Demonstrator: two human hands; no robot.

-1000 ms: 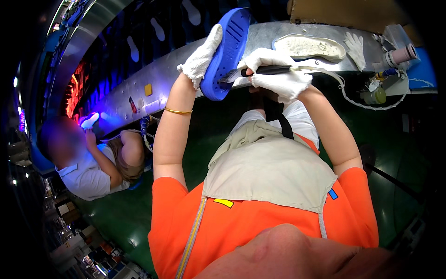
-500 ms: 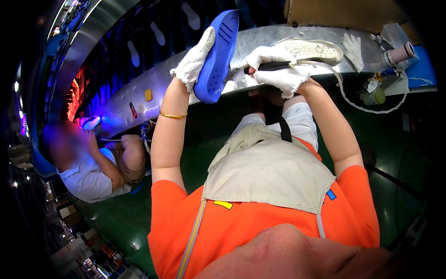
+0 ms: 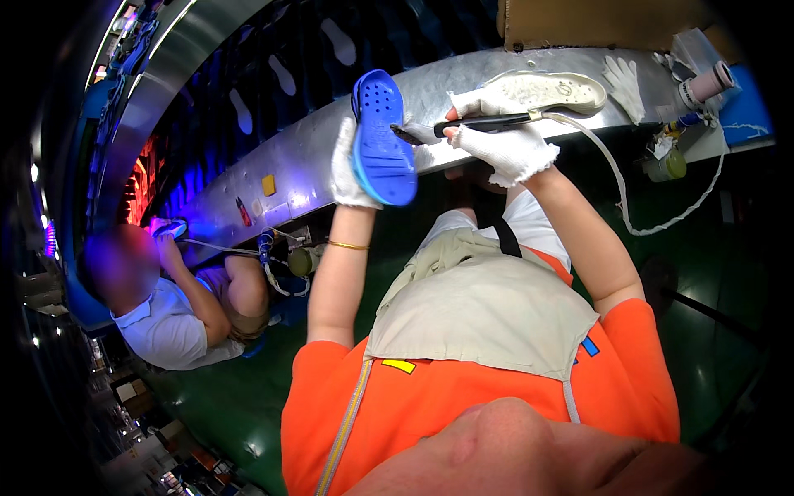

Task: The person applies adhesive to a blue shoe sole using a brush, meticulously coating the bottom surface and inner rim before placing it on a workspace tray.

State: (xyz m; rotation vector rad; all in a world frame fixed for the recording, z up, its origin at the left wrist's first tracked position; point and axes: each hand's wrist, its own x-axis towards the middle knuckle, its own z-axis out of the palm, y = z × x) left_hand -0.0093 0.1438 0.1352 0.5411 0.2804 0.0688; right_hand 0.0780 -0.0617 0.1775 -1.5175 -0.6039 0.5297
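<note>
A blue shoe sole (image 3: pixel 383 140) with small holes stands raised over the bench's front edge. My left hand (image 3: pixel 346 169), in a white glove, grips it along its left edge. In my right hand (image 3: pixel 503 151), gloved in white with bare fingertips, is a black-handled brush (image 3: pixel 488 123). Its dark bristles reach the sole's right edge; whether they touch it I cannot tell. A pale tube (image 3: pixel 600 145) runs from the handle's rear end. Just behind the right hand, a white shoe sole (image 3: pixel 571 89) lies on the metal bench (image 3: pixel 310 145).
A spare white glove (image 3: pixel 624 87), a pinkish spool (image 3: pixel 707 85) and a jar (image 3: pixel 666 168) are at the right. A cardboard box (image 3: pixel 595 25) stands behind. On the left lie a yellow block (image 3: pixel 269 184) and red-handled tool (image 3: pixel 243 212); a co-worker (image 3: pixel 178 310) sits beyond.
My left hand has brought the blue sole lower and turned its holed face toward me. The brush now shows its bristles beside the sole. Both hands keep their hold.
</note>
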